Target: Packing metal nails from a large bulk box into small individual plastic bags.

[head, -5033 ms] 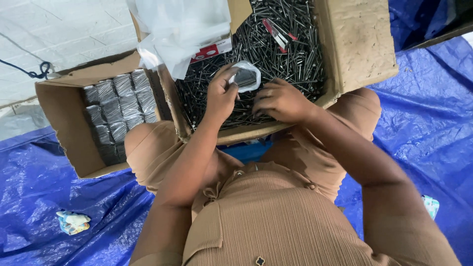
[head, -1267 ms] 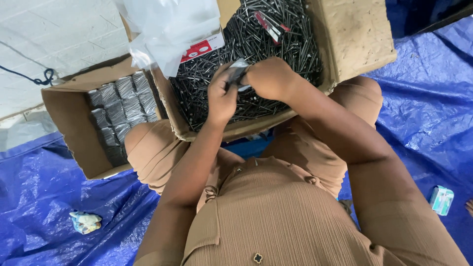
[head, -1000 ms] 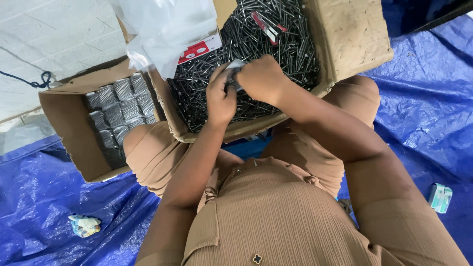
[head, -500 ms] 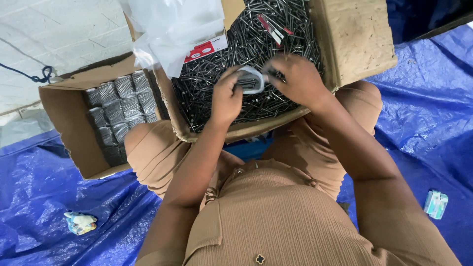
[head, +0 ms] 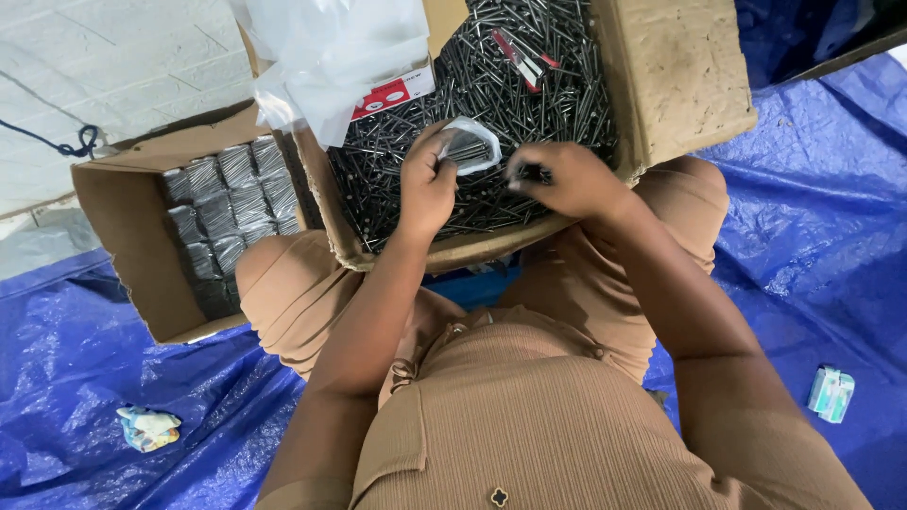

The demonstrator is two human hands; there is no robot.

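A small clear plastic bag (head: 470,146) of nails is clamped in the left hand (head: 425,184) over the cardboard box (head: 675,76) of loose nails (head: 557,94), while a few nails are pinched in the right hand (head: 567,178).

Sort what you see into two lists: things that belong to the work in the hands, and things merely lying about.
In use: left hand holding small clear plastic bag; right hand picking from loose dark metal nails in big cardboard box; smaller cardboard box of filled packets.

Lying about: crumpled wrapper; small pale green packet; blue tarpaulin.
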